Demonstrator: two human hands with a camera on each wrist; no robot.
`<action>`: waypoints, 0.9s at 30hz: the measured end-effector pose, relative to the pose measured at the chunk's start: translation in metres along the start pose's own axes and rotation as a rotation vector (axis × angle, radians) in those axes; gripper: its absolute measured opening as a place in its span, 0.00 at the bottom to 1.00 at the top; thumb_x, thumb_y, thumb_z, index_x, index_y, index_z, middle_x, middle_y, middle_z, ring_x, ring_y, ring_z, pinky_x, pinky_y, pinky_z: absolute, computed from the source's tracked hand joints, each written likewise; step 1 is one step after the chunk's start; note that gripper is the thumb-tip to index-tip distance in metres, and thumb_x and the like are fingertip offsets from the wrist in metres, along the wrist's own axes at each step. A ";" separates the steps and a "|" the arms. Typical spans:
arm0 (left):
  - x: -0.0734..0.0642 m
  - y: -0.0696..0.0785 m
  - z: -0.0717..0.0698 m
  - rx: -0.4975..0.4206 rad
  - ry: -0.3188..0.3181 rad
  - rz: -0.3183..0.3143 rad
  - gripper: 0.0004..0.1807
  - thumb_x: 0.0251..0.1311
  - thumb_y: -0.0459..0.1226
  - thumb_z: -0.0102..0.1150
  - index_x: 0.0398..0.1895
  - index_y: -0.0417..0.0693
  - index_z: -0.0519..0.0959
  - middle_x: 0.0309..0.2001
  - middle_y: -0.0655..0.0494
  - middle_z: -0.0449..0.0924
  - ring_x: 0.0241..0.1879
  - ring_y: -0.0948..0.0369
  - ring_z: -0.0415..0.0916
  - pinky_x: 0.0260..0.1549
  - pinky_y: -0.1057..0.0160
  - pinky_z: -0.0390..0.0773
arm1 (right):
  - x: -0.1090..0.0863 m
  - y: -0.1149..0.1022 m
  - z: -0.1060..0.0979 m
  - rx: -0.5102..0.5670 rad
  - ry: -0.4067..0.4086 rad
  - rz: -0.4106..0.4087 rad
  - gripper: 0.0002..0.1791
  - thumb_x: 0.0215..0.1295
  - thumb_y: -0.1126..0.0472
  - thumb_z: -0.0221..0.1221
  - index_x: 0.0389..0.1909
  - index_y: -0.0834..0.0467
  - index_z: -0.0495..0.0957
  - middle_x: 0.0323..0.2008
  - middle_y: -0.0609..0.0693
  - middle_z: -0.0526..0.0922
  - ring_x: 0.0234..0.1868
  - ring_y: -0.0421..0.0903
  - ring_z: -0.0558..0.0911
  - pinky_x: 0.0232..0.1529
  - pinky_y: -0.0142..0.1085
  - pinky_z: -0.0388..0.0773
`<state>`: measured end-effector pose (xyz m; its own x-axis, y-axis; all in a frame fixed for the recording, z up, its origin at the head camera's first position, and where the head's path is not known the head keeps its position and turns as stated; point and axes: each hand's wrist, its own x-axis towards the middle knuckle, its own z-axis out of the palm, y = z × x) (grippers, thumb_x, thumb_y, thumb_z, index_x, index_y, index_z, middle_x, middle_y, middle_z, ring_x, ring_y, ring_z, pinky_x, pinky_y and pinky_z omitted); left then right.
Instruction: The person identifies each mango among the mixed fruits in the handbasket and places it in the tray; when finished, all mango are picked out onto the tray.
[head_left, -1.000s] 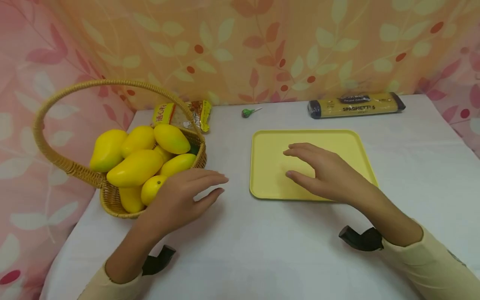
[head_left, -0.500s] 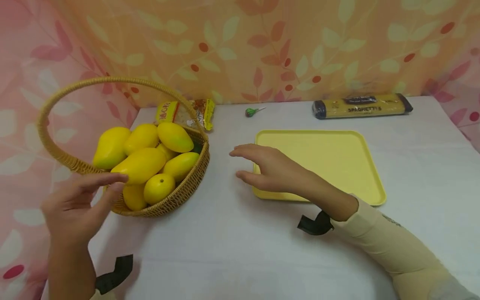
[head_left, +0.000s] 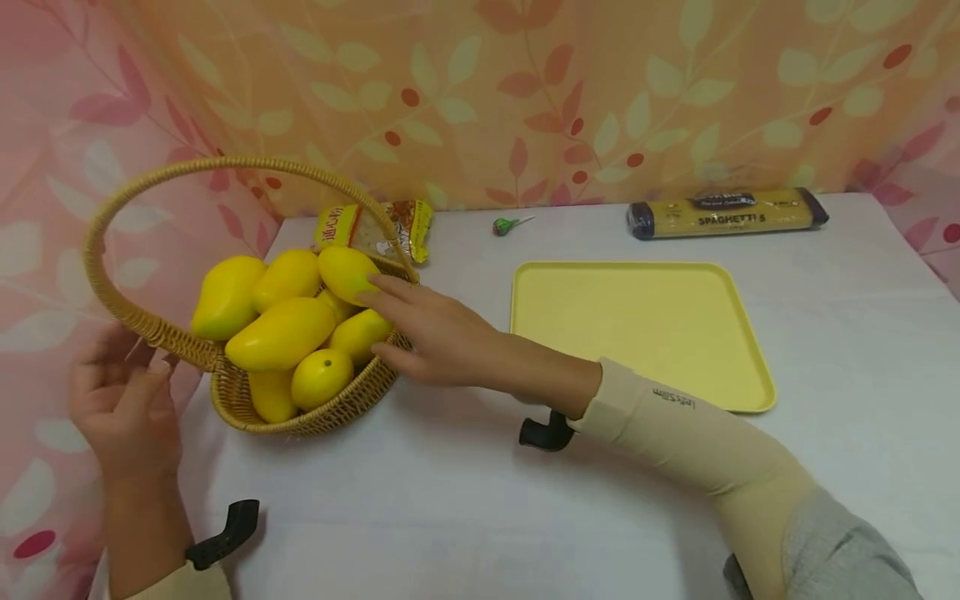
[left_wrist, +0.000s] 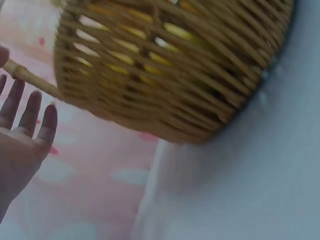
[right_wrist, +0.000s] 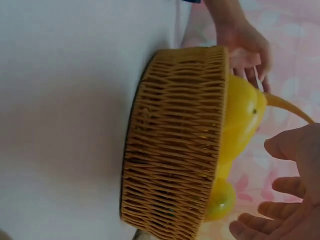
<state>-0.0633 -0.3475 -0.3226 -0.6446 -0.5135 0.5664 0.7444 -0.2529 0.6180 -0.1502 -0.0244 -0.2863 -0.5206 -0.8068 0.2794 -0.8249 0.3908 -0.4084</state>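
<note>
A wicker basket (head_left: 358, 405) with a tall arched handle (head_left: 247, 164) stands at the left of the table, heaped with several yellow mangoes (head_left: 281, 335). My left hand (head_left: 131, 408) is at the basket's left side, its fingertips by the lower end of the handle. In the left wrist view those fingers (left_wrist: 48, 127) are spread, close beside the handle. My right hand (head_left: 438, 337) reaches over the basket's right rim, overlapping the mangoes on that side. The right wrist view shows this hand (right_wrist: 300, 192) with parted fingers, apart from the basket wall.
A yellow tray (head_left: 637, 321) lies right of the basket on the white-covered table (head_left: 450, 517). Along the back are a yellow noodle packet (head_left: 416, 229), a green lollipop (head_left: 504, 226) and a spaghetti pack (head_left: 727, 215). Floral cloth (head_left: 450, 100) hangs behind and at the sides.
My right hand has swept left from over the tray to the basket's right side. My left hand has moved from the basket's front round to its left, by the handle.
</note>
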 end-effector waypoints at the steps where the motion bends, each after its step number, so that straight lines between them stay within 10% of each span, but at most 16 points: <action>1: -0.001 -0.002 -0.004 0.023 -0.019 -0.037 0.27 0.55 0.09 0.41 0.61 0.18 0.63 0.57 0.29 0.69 0.54 0.43 0.70 0.49 0.57 0.82 | 0.006 0.000 0.003 -0.038 0.002 0.001 0.32 0.72 0.54 0.57 0.74 0.58 0.63 0.76 0.59 0.57 0.74 0.50 0.60 0.71 0.39 0.61; 9: -0.006 -0.016 -0.019 0.290 0.017 -0.163 0.31 0.50 0.07 0.53 0.61 0.27 0.72 0.52 0.35 0.77 0.52 0.49 0.74 0.51 0.65 0.79 | 0.051 -0.003 0.020 -0.289 -0.014 0.086 0.37 0.76 0.43 0.50 0.77 0.58 0.55 0.76 0.62 0.53 0.74 0.56 0.60 0.72 0.45 0.59; 20: -0.009 -0.025 -0.020 0.472 0.019 -0.188 0.32 0.49 0.09 0.57 0.61 0.30 0.72 0.56 0.36 0.75 0.56 0.49 0.74 0.50 0.69 0.78 | 0.096 0.007 0.025 0.018 -0.049 0.384 0.34 0.80 0.44 0.38 0.78 0.59 0.53 0.75 0.57 0.57 0.57 0.48 0.76 0.57 0.38 0.75; 27: -0.007 -0.025 -0.019 0.545 0.033 -0.226 0.33 0.50 0.11 0.60 0.62 0.35 0.73 0.59 0.38 0.74 0.60 0.50 0.72 0.52 0.70 0.77 | 0.100 0.013 0.028 0.066 -0.027 0.387 0.31 0.80 0.53 0.40 0.78 0.58 0.52 0.75 0.53 0.60 0.66 0.44 0.69 0.65 0.34 0.67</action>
<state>-0.0739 -0.3528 -0.3519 -0.7642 -0.5238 0.3764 0.3872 0.0942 0.9172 -0.2070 -0.1124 -0.2884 -0.7839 -0.6168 0.0712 -0.5520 0.6398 -0.5348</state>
